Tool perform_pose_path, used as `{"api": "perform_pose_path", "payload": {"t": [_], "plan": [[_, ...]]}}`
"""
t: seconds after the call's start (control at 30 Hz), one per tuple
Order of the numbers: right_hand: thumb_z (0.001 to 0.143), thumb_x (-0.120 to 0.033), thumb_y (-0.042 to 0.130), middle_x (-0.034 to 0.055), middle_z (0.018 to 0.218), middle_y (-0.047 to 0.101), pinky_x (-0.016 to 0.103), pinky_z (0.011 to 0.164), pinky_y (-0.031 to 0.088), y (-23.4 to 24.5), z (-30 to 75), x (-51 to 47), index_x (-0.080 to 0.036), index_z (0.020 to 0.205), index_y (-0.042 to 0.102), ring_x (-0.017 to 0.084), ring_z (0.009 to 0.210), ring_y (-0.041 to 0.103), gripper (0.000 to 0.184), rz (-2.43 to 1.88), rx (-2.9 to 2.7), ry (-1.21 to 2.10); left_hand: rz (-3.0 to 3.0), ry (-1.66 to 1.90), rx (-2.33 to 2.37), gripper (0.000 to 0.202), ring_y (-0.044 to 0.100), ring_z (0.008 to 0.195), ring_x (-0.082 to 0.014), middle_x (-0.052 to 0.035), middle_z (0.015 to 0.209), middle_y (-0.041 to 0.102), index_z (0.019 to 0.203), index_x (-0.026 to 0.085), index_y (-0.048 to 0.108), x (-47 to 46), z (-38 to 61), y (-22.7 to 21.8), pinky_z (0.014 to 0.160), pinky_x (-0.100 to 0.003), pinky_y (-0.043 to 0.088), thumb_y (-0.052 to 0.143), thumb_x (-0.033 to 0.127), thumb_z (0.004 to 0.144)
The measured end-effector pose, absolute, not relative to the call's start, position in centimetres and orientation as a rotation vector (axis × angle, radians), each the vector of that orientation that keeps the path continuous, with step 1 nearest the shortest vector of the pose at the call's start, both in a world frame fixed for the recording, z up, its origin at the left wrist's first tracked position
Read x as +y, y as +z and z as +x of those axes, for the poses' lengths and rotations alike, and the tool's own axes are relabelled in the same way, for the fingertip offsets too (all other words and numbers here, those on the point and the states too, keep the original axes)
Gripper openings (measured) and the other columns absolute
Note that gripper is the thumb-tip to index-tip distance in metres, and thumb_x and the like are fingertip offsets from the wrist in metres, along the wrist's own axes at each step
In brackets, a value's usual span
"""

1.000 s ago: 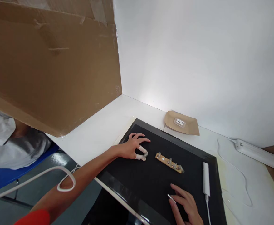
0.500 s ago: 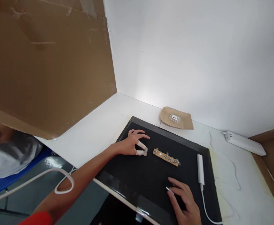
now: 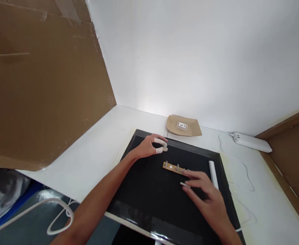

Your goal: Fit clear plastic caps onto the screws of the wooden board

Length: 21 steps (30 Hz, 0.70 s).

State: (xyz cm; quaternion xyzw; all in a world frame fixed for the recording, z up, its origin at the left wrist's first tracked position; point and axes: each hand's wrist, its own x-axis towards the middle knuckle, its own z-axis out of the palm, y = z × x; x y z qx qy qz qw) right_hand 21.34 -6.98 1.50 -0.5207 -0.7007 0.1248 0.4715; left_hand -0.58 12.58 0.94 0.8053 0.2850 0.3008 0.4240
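Note:
A narrow tan circuit strip [image 3: 173, 167] with small upright parts lies on a black mat [image 3: 149, 190]. My left hand [image 3: 152, 146] hovers over the mat's far edge, thumb and white-capped forefinger pinched on a small pale piece [image 3: 165, 147]. My right hand [image 3: 203, 194] reaches over the mat just right of the strip, fingers stretched flat, with a thin silvery sliver [image 3: 185, 185] at the thumb side; its fingertips nearly touch the strip's right end.
A white wand-shaped tool [image 3: 213, 170] with a white cable lies on the mat's right side. A brown paper tray [image 3: 183, 125] and a white power strip [image 3: 251, 142] sit by the wall. A big cardboard panel [image 3: 42, 88] stands at left.
My left hand lifted away from the strip's left end toward the mat's far edge, keeping its pinch. My right hand slid forward up to the strip's right end. The view swung rightward.

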Motion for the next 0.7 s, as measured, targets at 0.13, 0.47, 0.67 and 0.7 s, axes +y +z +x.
{"api": "perform_pose_path", "payload": {"t": [0.13,0.47,0.67,0.7], "plan": [[0.090,-0.025,0.076,0.0049,0.112,0.077,0.033,0.086,0.064,4.7,22.6,-1.6,-0.026,0.091,0.076,0.017,0.096,0.075,0.002,-1.259,-1.656,0.307,1.907,0.815,0.722,0.017,0.069,0.116,-0.0241,-0.0078,0.120,0.076,0.091,0.020,0.080,13.6,0.7,1.4,0.107,-0.039,0.053,0.078,0.034,0.082],[0.088,-0.023,0.079,0.0019,0.118,0.075,0.037,0.093,0.060,12.5,22.4,5.8,-0.029,0.096,0.076,0.017,0.106,0.072,0.010,-1.043,-1.581,0.214,2.032,1.045,0.731,0.022,0.065,0.120,-0.0253,-0.0062,0.126,0.072,0.105,0.024,0.077,15.7,2.0,9.7,0.113,-0.048,0.046,0.074,0.020,0.084],[0.091,-0.020,0.076,0.0023,0.113,0.077,0.035,0.086,0.060,13.0,22.8,7.4,-0.027,0.099,0.076,0.017,0.099,0.072,0.011,-1.145,-1.713,-0.343,2.335,0.976,0.842,0.012,0.061,0.127,-0.0258,-0.0013,0.128,0.072,0.106,0.028,0.074,14.7,1.0,12.8,0.117,-0.055,0.033,0.066,0.026,0.097],[0.092,-0.018,0.074,0.0022,0.112,0.077,0.034,0.086,0.059,13.2,22.8,7.4,-0.027,0.101,0.076,0.017,0.099,0.072,0.012,-1.150,-1.715,-0.387,2.351,0.982,0.834,0.012,0.061,0.126,-0.0253,-0.0010,0.128,0.072,0.105,0.028,0.074,14.6,0.9,13.0,0.118,-0.055,0.032,0.064,0.026,0.098]]}}
